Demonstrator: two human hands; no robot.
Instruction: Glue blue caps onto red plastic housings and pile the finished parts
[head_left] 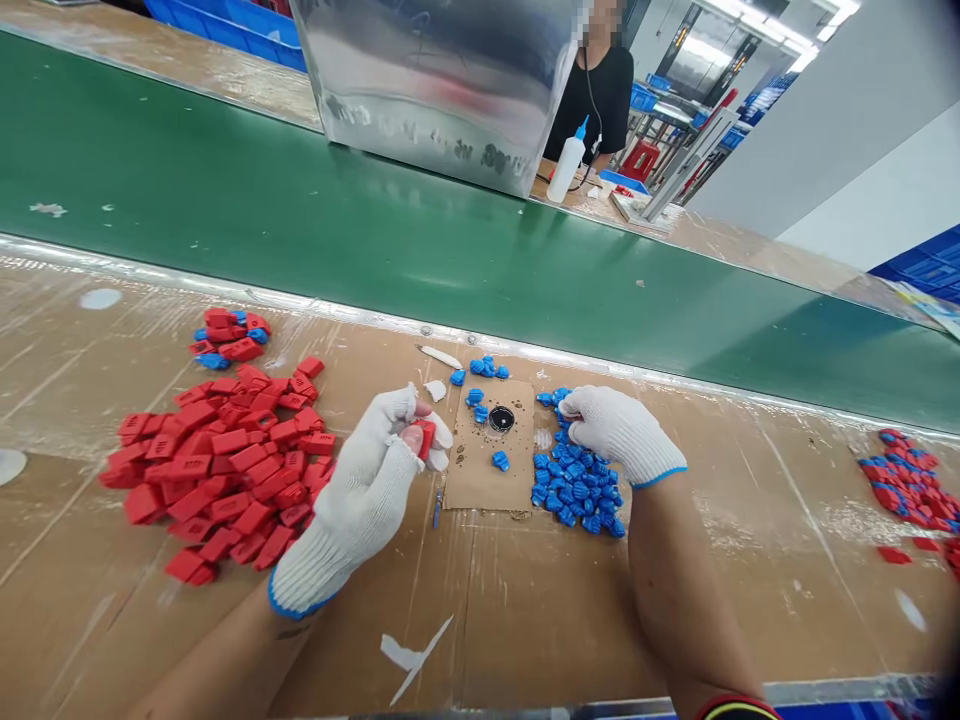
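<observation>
In a white knit glove with bare fingertips, my left hand (379, 465) grips a small red plastic block (424, 437) between thumb and fingers. My right hand (611, 432), also gloved, reaches down at the top of a heap of blue plastic pieces (576, 485). Its thumb and fingertips are pinched together there; what they hold, if anything, is hidden. Between the hands lies a cardboard sheet (487, 487) with a small round black dish (501, 420) and a few loose blue pieces (500, 460). A large pile of red blocks (232, 460) spreads left of my left hand.
A green conveyor belt (420, 250) runs behind the cardboard-covered table (555, 620). A metal housing (442, 90) stands over it. Across the belt are a person (611, 95) and a white squeeze bottle (566, 168). Mixed red and blue pieces (911, 480) lie far right.
</observation>
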